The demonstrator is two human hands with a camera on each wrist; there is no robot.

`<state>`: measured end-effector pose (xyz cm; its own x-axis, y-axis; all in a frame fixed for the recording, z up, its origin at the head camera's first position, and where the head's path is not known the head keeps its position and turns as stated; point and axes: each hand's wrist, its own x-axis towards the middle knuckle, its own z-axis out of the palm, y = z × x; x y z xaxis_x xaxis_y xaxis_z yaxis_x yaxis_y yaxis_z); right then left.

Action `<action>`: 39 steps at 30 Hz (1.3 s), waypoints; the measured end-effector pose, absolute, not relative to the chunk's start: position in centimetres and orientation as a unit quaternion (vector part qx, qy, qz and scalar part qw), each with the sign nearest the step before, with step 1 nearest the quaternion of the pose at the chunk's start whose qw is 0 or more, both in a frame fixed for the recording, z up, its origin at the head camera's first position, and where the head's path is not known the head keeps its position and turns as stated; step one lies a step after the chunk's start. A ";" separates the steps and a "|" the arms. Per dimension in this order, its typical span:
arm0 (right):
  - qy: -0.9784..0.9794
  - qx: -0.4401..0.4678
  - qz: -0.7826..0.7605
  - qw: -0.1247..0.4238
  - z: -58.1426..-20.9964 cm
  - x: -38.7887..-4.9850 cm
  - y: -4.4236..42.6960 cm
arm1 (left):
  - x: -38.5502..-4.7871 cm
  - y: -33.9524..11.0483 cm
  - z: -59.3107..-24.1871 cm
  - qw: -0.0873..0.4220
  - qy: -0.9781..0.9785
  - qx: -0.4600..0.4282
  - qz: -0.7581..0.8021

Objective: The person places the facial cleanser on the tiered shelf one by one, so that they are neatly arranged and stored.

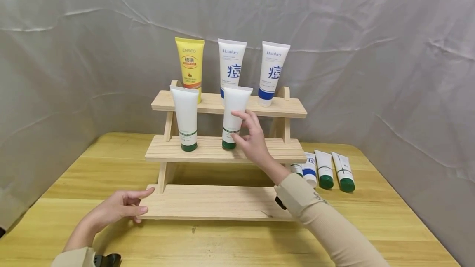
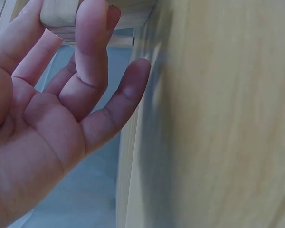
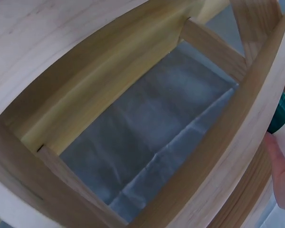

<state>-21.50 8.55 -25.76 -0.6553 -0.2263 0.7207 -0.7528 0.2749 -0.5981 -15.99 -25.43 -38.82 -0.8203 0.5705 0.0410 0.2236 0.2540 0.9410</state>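
Note:
A wooden three-tier display stand stands on the table. At the left end of its lowest shelf, my left hand holds the board, thumb in front and fingers about the edge. Two white tubes with green caps stand upright on the middle shelf: a left tube and a right tube. My right hand is at the right tube, thumb and forefinger apart over its right side. In the right wrist view, the thumb lies by the green cap; most of that hand is out of frame.
On the top shelf stand a yellow tube and two white-and-blue tubes. Several more tubes lie on the table right of the stand. A grey cloth hangs behind.

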 end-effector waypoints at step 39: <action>-0.710 0.297 0.609 0.193 -28.9 -21.3 10.6 | -16.0 -25.4 -38.8 0.152 0.774 0.266 0.555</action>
